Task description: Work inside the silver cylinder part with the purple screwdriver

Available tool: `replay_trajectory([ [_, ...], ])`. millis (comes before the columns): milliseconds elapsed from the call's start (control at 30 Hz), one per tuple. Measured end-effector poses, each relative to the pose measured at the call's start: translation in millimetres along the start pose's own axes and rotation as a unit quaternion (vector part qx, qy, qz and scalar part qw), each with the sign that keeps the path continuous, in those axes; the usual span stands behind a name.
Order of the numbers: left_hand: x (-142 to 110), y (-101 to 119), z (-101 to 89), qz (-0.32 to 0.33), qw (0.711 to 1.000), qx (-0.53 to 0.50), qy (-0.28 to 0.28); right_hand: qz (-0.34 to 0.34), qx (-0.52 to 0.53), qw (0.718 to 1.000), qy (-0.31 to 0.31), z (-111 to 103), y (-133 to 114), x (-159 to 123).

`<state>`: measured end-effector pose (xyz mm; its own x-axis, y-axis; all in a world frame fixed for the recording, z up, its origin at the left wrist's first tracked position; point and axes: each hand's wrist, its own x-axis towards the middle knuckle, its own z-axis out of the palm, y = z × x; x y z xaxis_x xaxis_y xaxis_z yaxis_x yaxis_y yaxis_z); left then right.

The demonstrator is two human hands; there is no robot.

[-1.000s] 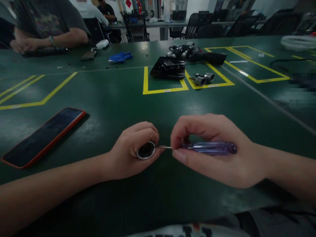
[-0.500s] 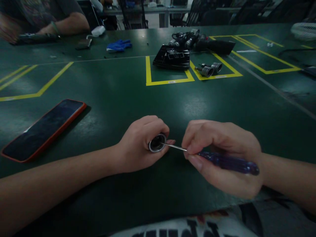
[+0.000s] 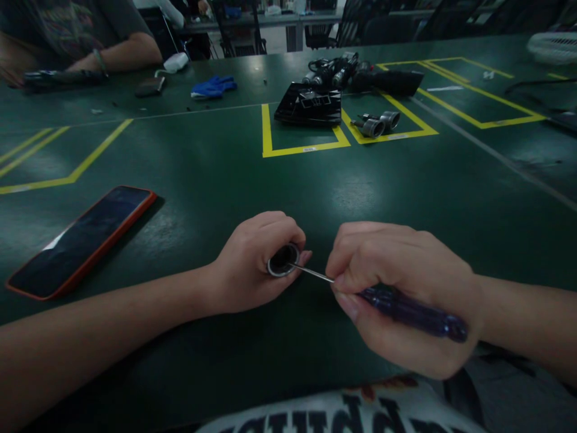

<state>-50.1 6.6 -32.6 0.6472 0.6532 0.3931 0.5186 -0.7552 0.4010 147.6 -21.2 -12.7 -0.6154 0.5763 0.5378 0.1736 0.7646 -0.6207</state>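
Note:
My left hand (image 3: 259, 264) is wrapped round a small round metal-rimmed cup-like part (image 3: 280, 261), its dark open end turned toward me. Between the thumb and fingers of my right hand (image 3: 401, 288) is a screwdriver (image 3: 410, 310) with a dark blue see-through handle. Its thin steel shaft slants left, and the end of it reaches inside the part's opening at the right side of the rim. The tip itself is lost in the dark hollow. Both hands are just above the green table (image 3: 198, 355).
To the left lies a phone (image 3: 81, 240) in an orange case. Farther back are a black plastic bag (image 3: 309, 105), two similar metal parts (image 3: 378, 123), a pile of black cabled items (image 3: 333, 69) and a blue glove (image 3: 213, 87). Another person (image 3: 81, 39) sits at the far left.
The screwdriver's handle end has dropped a little and its shaft is slightly steeper, with my right hand tilting along. My left hand still grips the part. The whole view has shifted slightly.

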Motion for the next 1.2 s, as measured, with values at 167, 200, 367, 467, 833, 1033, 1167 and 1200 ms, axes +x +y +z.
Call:
replay_trajectory([
  [167,-0.2,2.8,-2.3,-0.006,1.0,0.001,-0.015,-0.009,-0.011,1.0,0.005,-1.0,0.9,0.5],
  [200,-0.2,4.0,-2.9,-0.008,1.0,0.003,-0.016,-0.006,-0.014,1.0,0.012,-1.6,0.7,0.6],
  [367,-0.9,8.1,-5.4,0.002,1.0,0.002,-0.009,-0.007,-0.024,1.0,-0.003,-4.9,-3.5,2.2],
  [467,-1.8,7.1,-6.8,-0.004,1.0,0.007,-0.021,0.006,-0.017,1.0,0.013,-3.7,-6.5,3.2],
  [833,-3.3,6.5,-7.6,0.01,0.999,0.014,-0.031,-0.011,-0.022,1.0,-0.011,-4.9,-7.0,5.8],
  [1033,-4.1,6.3,-7.8,0.016,0.999,0.012,-0.026,-0.005,-0.02,1.0,0.008,-4.4,-10.3,4.9],
  [1167,-3.2,5.2,-7.1,0.016,1.0,0.007,-0.025,-0.006,-0.025,1.0,-0.001,-4.6,-10.3,4.0],
  [1200,-3.0,5.1,-7.0,0.013,1.0,0.006,-0.025,-0.011,-0.029,0.999,-0.007,-4.8,-9.8,3.8],
])
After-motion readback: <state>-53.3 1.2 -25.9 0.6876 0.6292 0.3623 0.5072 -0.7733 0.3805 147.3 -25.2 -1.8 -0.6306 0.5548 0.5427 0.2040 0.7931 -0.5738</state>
